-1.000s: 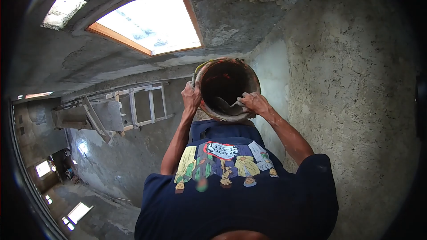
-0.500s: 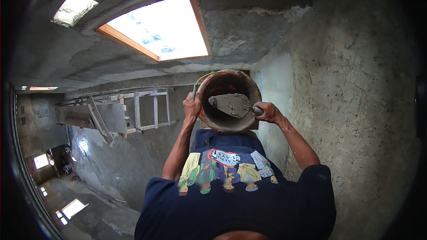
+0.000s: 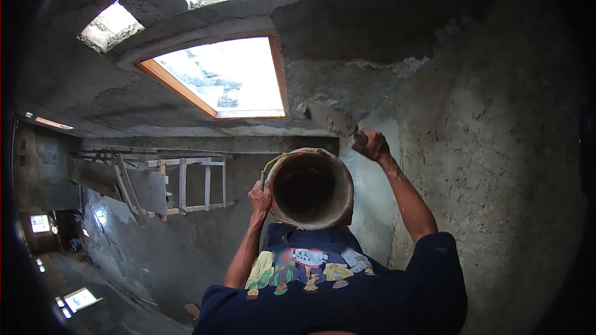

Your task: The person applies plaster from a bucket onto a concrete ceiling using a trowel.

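My right hand [image 3: 372,145] grips the handle of a trowel [image 3: 336,120], raised above and beyond the bucket. Grey mortar [image 3: 339,123] lies heaped on its blade, whose tip points left toward the wall. The round bucket [image 3: 345,195], with a mortar-crusted rim, is in front of my chest, its mouth facing up at me. Inside it is dark, so I cannot make out how much it holds. At the bucket's left side, my left hand [image 3: 260,198] is closed around its handle [image 3: 263,177].
A wood-framed window opening [image 3: 284,80] is in the grey plastered wall [image 3: 335,80] ahead. A rough wall [image 3: 478,167] rises close on my right. Wooden scaffolding [image 3: 183,186] with boards stands to the left, beyond the bucket.
The mortar-loaded trowel has come up out of the bucket toward the wall, with my right hand. The bucket and my left hand sit lower in view; the window also appears lower.
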Demonstrator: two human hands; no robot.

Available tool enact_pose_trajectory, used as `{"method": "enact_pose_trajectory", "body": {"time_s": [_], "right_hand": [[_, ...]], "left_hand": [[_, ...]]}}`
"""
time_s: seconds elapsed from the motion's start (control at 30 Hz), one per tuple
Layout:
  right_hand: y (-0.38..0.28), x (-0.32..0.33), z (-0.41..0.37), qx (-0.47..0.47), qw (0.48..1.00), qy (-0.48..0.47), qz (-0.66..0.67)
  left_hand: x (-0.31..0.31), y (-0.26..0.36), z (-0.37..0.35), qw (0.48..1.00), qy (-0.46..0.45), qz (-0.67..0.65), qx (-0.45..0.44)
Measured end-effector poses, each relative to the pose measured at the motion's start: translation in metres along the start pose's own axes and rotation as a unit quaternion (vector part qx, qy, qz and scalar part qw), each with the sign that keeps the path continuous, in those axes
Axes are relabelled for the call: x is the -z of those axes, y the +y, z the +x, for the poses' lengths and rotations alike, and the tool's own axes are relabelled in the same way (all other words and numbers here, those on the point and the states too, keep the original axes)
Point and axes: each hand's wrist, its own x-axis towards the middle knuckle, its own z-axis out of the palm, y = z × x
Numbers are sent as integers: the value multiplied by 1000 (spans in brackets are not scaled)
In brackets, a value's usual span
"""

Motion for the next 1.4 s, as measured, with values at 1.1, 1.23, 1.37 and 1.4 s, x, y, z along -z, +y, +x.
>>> {"method": "enact_pose_trajectory", "body": {"time_s": [1.1, 1.23, 1.37, 1.4], "right_hand": [[59, 79, 259, 23, 991, 77, -108], [49, 63, 197, 61, 989, 121, -51], [23, 42, 92, 15, 998, 54, -20], [9, 41, 61, -6, 1000, 17, -4]], "left_hand": [[1, 11, -5, 998, -5, 11, 56], [1, 9, -2, 997, -15, 8, 69], [-7, -4, 1, 1000, -2, 22, 21], [-7, -6, 2, 999, -14, 29, 21]]}}
